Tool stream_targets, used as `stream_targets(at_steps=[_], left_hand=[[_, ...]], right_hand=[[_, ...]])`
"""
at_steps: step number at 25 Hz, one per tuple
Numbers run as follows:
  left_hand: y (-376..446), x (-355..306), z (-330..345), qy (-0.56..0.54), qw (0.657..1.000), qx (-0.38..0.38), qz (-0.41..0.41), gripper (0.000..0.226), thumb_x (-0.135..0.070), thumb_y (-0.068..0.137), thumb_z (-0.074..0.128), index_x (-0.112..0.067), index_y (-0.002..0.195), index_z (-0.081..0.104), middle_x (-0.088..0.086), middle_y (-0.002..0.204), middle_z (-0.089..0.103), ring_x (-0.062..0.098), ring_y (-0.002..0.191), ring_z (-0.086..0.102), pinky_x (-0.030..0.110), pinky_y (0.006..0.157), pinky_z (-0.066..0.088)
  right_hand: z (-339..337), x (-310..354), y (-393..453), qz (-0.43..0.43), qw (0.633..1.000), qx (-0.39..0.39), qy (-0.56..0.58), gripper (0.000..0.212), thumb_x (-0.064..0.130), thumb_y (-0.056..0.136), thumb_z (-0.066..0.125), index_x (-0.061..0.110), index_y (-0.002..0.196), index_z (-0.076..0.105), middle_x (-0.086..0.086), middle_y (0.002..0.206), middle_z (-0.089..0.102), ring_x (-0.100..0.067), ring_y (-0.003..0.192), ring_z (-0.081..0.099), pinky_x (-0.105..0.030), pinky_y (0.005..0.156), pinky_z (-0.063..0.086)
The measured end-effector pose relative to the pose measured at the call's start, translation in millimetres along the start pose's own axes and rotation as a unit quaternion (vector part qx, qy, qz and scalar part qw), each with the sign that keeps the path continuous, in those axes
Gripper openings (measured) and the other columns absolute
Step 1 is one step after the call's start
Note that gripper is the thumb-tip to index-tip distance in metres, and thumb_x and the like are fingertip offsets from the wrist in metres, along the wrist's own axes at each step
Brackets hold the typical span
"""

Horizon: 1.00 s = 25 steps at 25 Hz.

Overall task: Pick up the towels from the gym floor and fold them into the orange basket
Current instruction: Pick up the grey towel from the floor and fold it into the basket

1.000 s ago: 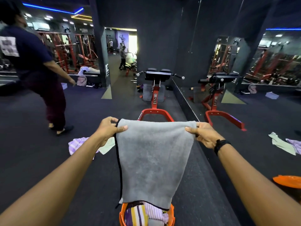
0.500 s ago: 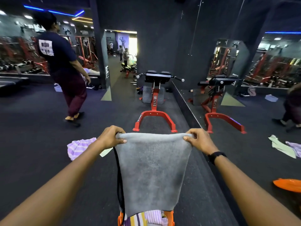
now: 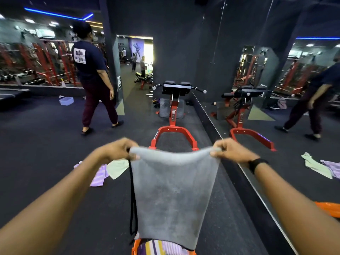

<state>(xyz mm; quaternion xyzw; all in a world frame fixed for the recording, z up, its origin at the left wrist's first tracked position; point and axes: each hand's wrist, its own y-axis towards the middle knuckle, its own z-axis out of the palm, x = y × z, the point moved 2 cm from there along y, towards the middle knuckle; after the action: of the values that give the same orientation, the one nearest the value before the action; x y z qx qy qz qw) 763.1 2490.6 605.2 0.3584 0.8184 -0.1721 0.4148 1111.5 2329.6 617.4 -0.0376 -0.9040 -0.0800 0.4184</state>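
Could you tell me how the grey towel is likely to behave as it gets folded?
Probably floppy: the grey towel sags between the left hand and right hand. Likely light, since pinching fingers carry it. It should drape into the basket below.

We are in a commercial gym. Dark rubber flooring point(image 3: 46, 153) runs throughout, and a red-framed back-extension bench point(image 3: 173, 111) stands ahead of us against the dark wall. Along the right edge of the floor a wall mirror point(image 3: 276, 80) repeats that bench and the room. At the far left edge we see red racks point(image 3: 46, 63) with rows of dumbbells point(image 3: 27, 78), under blue ceiling strip lights point(image 3: 57, 14). Through a doorway point(image 3: 136, 57), a bodybuilder poster point(image 3: 137, 49) hangs.
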Motion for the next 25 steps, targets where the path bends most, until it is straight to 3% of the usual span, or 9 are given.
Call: stream_targets(at_steps=[3, 6, 9, 13, 16, 18, 21, 23, 25], left_hand=[[10, -37, -19, -0.286, 0.95, -0.117, 0.045, 0.039, -0.029, 0.072, 0.081, -0.021, 0.105, 0.062, -0.01, 0.092, 0.074, 0.004, 0.086, 0.068, 0.019, 0.076, 0.055], [7, -21, 35, -0.163, 0.984, 0.007, -0.068, 0.06, -0.042, 0.057, 0.089, -0.024, 0.108, 0.063, -0.006, 0.104, 0.073, 0.012, 0.104, 0.066, 0.026, 0.09, 0.052], [6, 5, 46, -0.209, 0.959, -0.088, -0.169, 0.067, -0.046, 0.054, 0.09, -0.013, 0.107, 0.064, 0.002, 0.102, 0.072, 0.019, 0.102, 0.067, 0.034, 0.093, 0.052], [8, 8, 41, -0.379, 0.893, -0.171, -0.171, 0.081, -0.028, 0.06, 0.089, 0.001, 0.128, 0.054, 0.011, 0.113, 0.068, 0.026, 0.099, 0.068, 0.036, 0.083, 0.056], [2, 14, 50, -0.324, 0.92, -0.165, -0.147, 0.143, -0.024, 0.042, 0.097, -0.026, 0.152, 0.006, 0.003, 0.142, 0.041, 0.022, 0.121, 0.055, 0.04, 0.098, 0.048], [1, 11, 57, -0.21, 0.964, -0.105, -0.121, 0.152, -0.02, 0.041, 0.098, -0.038, 0.15, -0.007, -0.004, 0.146, 0.033, 0.016, 0.131, 0.042, 0.033, 0.108, 0.038], [2, 12, 70, -0.247, 0.956, -0.13, -0.091, 0.135, -0.002, 0.057, 0.089, -0.038, 0.151, -0.001, -0.009, 0.135, 0.044, 0.013, 0.122, 0.049, 0.028, 0.098, 0.043], [-3, 22, 72, -0.354, 0.913, -0.169, -0.112, 0.131, -0.023, 0.052, 0.093, -0.039, 0.151, 0.008, -0.001, 0.141, 0.048, 0.017, 0.123, 0.053, 0.04, 0.102, 0.045], [-10, 33, 77, -0.346, 0.92, -0.148, -0.11, 0.133, -0.037, 0.039, 0.097, -0.036, 0.149, 0.021, -0.001, 0.148, 0.041, 0.017, 0.131, 0.047, 0.043, 0.107, 0.04]], right_hand=[[-24, 29, 6, 0.008, 0.958, -0.003, 0.286, 0.06, 0.039, 0.061, 0.085, 0.018, 0.112, 0.06, 0.004, 0.105, 0.071, -0.008, 0.091, 0.068, -0.019, 0.066, 0.054], [28, -1, -9, 0.112, 0.953, 0.093, 0.264, 0.082, 0.042, 0.044, 0.093, 0.021, 0.116, 0.061, -0.001, 0.118, 0.068, -0.013, 0.103, 0.067, -0.022, 0.078, 0.056], [36, -20, -11, 0.15, 0.943, 0.034, 0.295, 0.105, 0.049, 0.031, 0.096, 0.002, 0.119, 0.064, -0.014, 0.115, 0.069, -0.023, 0.103, 0.068, -0.029, 0.083, 0.057], [32, -14, -2, 0.155, 0.925, -0.049, 0.342, 0.087, 0.04, 0.058, 0.089, -0.004, 0.126, 0.056, -0.017, 0.116, 0.067, -0.025, 0.103, 0.065, -0.029, 0.078, 0.057], [38, -14, -3, 0.183, 0.906, -0.119, 0.362, 0.082, 0.002, 0.08, 0.073, 0.003, 0.147, 0.027, -0.015, 0.136, 0.047, -0.024, 0.107, 0.059, -0.027, 0.072, 0.055], [40, -14, -5, 0.155, 0.886, -0.117, 0.421, 0.092, -0.012, 0.078, 0.068, 0.014, 0.151, 0.019, -0.015, 0.139, 0.043, -0.022, 0.106, 0.061, -0.027, 0.067, 0.058], [44, -16, -8, 0.12, 0.859, -0.133, 0.48, 0.088, -0.017, 0.079, 0.062, 0.018, 0.15, 0.024, -0.011, 0.135, 0.048, -0.02, 0.108, 0.061, -0.03, 0.073, 0.059], [46, -18, -11, 0.127, 0.886, -0.091, 0.437, 0.088, -0.016, 0.078, 0.064, 0.02, 0.149, 0.027, -0.011, 0.129, 0.054, -0.021, 0.106, 0.062, -0.031, 0.075, 0.059], [43, -20, -16, 0.131, 0.909, -0.057, 0.392, 0.096, -0.008, 0.066, 0.078, 0.022, 0.146, 0.034, -0.017, 0.124, 0.057, -0.024, 0.098, 0.067, -0.034, 0.07, 0.06]])
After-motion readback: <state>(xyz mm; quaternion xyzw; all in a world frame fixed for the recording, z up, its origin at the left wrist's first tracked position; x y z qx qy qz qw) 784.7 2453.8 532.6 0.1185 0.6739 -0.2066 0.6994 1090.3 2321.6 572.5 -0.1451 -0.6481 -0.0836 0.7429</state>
